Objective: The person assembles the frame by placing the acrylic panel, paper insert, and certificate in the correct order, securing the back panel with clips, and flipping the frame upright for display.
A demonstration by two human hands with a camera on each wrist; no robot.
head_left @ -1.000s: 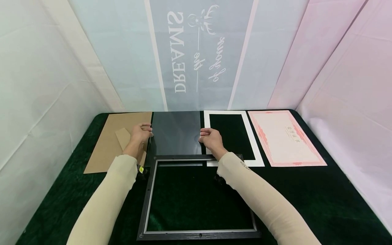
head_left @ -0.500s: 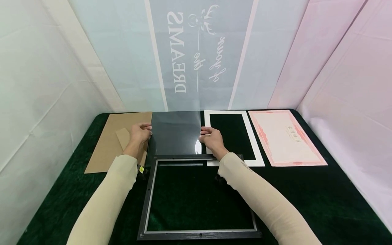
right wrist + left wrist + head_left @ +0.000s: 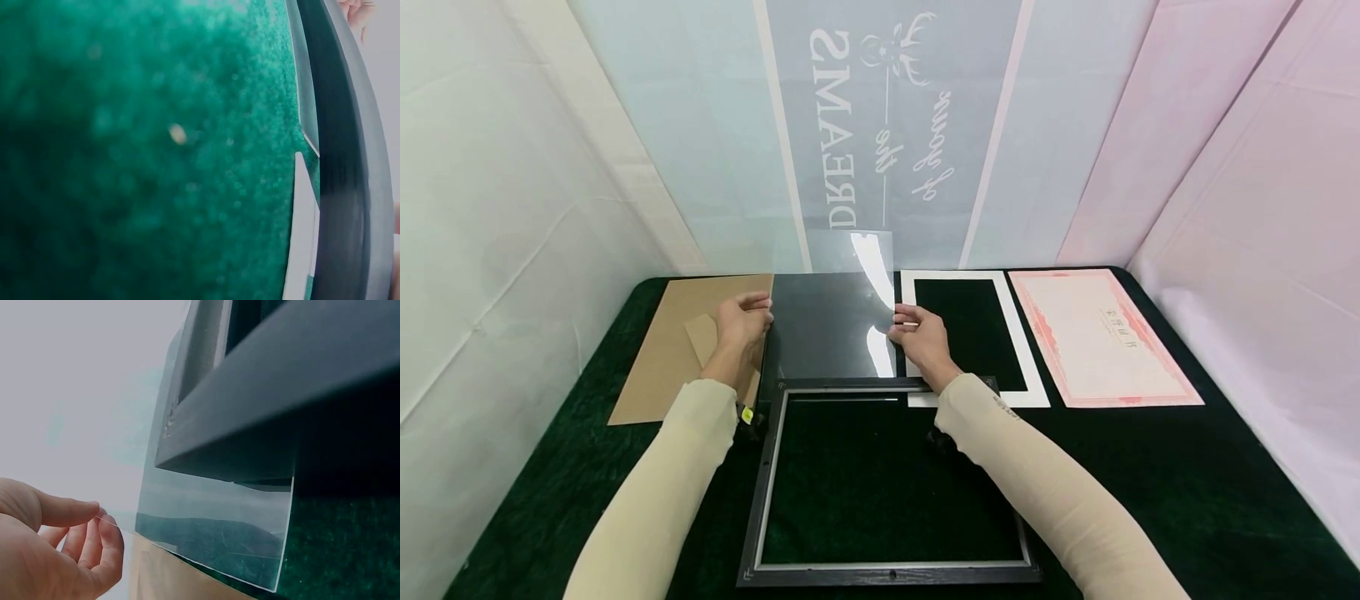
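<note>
A clear, glossy sheet (image 3: 827, 325) is pinched at its left edge by my left hand (image 3: 743, 323) and at its right edge by my right hand (image 3: 922, 340). Its far part stands raised against the backdrop, while the near end reaches under the top bar of a black picture frame (image 3: 891, 575). In the left wrist view, thumb and fingers of the left hand (image 3: 69, 544) meet on the edge of the bent sheet (image 3: 212, 531). The right wrist view shows mostly green cloth and the frame (image 3: 344, 137); the right hand's grip is hidden there.
A brown backing board (image 3: 647, 367) with a stand flap lies at left, under the left hand. Right of the sheet is a white mat (image 3: 1022, 358), partly below the right forearm. Further right lies a pink-bordered paper (image 3: 1082, 333). Green cloth (image 3: 1150, 492) covers the table.
The clear sheet's far edge has risen from the table up against the backdrop, and bright reflections now cross its right side. Both hands have stayed nearly in place at its edges.
</note>
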